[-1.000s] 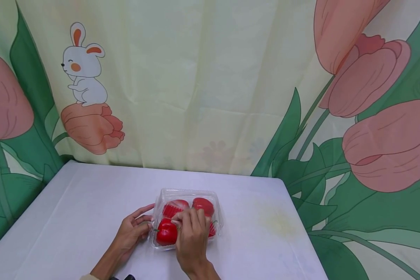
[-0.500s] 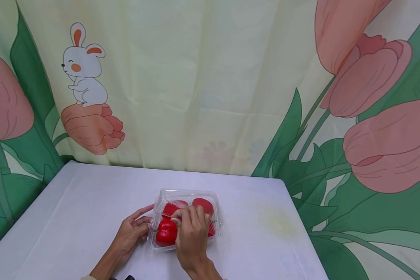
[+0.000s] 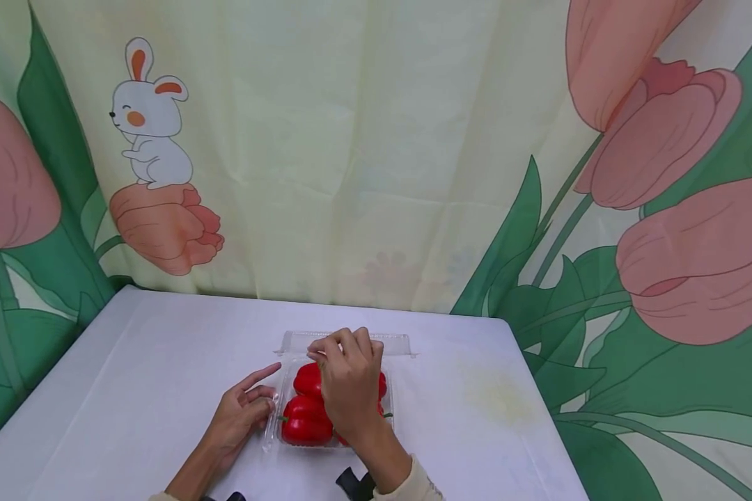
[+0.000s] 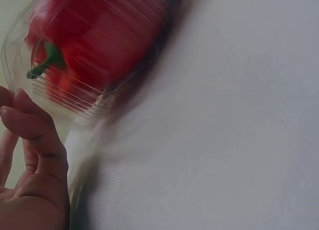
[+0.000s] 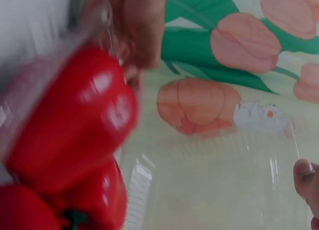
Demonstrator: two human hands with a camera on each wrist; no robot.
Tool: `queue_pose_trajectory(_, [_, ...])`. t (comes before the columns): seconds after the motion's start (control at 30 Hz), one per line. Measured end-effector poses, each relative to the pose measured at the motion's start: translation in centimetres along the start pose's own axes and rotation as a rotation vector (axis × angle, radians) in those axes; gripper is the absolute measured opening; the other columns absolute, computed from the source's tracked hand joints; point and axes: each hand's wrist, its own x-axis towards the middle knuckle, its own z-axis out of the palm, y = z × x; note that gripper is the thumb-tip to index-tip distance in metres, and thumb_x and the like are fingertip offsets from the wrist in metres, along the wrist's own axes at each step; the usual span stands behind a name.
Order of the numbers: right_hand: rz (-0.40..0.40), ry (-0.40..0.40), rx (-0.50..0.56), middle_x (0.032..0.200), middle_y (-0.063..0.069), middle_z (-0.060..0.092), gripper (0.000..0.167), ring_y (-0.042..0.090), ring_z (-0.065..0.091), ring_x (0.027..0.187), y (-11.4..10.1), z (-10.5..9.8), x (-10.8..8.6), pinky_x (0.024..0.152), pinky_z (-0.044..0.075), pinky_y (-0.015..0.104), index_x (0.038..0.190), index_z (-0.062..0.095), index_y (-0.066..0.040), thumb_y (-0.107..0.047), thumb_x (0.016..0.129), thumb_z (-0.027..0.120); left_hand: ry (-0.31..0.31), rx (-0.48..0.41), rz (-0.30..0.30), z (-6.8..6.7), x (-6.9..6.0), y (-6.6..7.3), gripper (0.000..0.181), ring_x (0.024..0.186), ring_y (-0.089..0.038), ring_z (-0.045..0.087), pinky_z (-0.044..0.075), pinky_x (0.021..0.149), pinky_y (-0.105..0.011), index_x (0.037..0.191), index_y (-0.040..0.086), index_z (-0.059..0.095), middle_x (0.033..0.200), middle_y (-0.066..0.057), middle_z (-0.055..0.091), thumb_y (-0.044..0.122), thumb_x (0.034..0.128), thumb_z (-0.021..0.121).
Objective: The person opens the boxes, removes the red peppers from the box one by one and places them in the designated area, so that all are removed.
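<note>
A clear plastic clamshell container [image 3: 271, 424] holds several red bell peppers [image 3: 307, 421] with green stems. My left hand [image 3: 235, 416] pinches its left rim, with the index finger stretched along the side. The hinged lid [image 5: 209, 175] stands raised, and my right hand [image 3: 351, 383] pinches its edge between thumb and fingers. In the right wrist view that thumb [image 5: 304, 177] shows at the lid's edge. The right hand hides some of the peppers in the head view. A pepper [image 4: 109, 45] shows through the ribbed wall in the left wrist view.
A white-covered table [image 3: 163, 355] bears the container near its front. Behind it hangs a curtain [image 3: 351, 174] printed with tulips and a rabbit. A black strap [image 3: 355, 483] shows by the right wrist.
My right hand has risen and moved away from me with the lid's edge, so the container now stands open. The left hand has stayed at the left rim.
</note>
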Motion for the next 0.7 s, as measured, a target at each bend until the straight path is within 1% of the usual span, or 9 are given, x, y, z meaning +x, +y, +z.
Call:
queue_pose_trajectory(0.2, [-0.075, 0.010, -0.011, 0.093, -0.001, 0.075, 0.018, 0.016, 0.059, 0.091, 2.3, 0.4, 2.2, 0.075, 0.038, 0.033, 0.096, 0.083, -0.021, -0.029, 0.083, 0.091, 0.029, 0.010, -0.017, 0.2, -0.2, -0.1, 0.074, 0.077, -0.017, 0.062, 0.056, 0.065, -0.023, 0.155, 0.024, 0.053, 0.107, -0.007, 0.072, 0.001, 0.0882, 0.074])
queue_pose_trajectory(0.33, [-0.095, 0.011, 0.008, 0.093, -0.002, 0.074, 0.015, 0.017, 0.058, 0.092, 3.7, 0.8, 3.2, 0.077, 0.036, 0.036, 0.096, 0.082, -0.020, -0.026, 0.084, 0.090, 0.035, 0.007, -0.023, 0.2, -0.3, -0.2, 0.075, 0.077, -0.017, 0.061, 0.055, 0.063, -0.023, 0.154, 0.024, 0.054, 0.106, -0.007, 0.071, 0.000, 0.0861, 0.074])
queue_pose_trajectory(0.53, [-0.079, -0.019, 0.028, 0.094, -0.001, 0.074, 0.013, 0.019, 0.058, 0.093, 5.7, 1.1, 4.1, 0.078, 0.037, 0.038, 0.097, 0.082, -0.020, -0.024, 0.086, 0.088, 0.023, 0.013, 0.010, 0.2, -0.4, -0.3, 0.070, 0.082, -0.017, 0.061, 0.055, 0.062, -0.023, 0.154, 0.017, 0.054, 0.107, -0.009, 0.068, -0.002, 0.0879, 0.068])
queue_pose_trajectory(0.7, [-0.029, -0.071, 0.040, 0.097, 0.000, 0.075, 0.013, 0.021, 0.057, 0.095, 7.6, 1.0, 4.6, 0.080, 0.038, 0.040, 0.100, 0.081, -0.020, -0.021, 0.089, 0.086, 0.025, 0.015, 0.011, 0.2, -0.4, -0.4, 0.066, 0.082, -0.016, 0.060, 0.055, 0.062, -0.024, 0.153, 0.016, 0.055, 0.107, -0.009, 0.067, -0.001, 0.0910, 0.067])
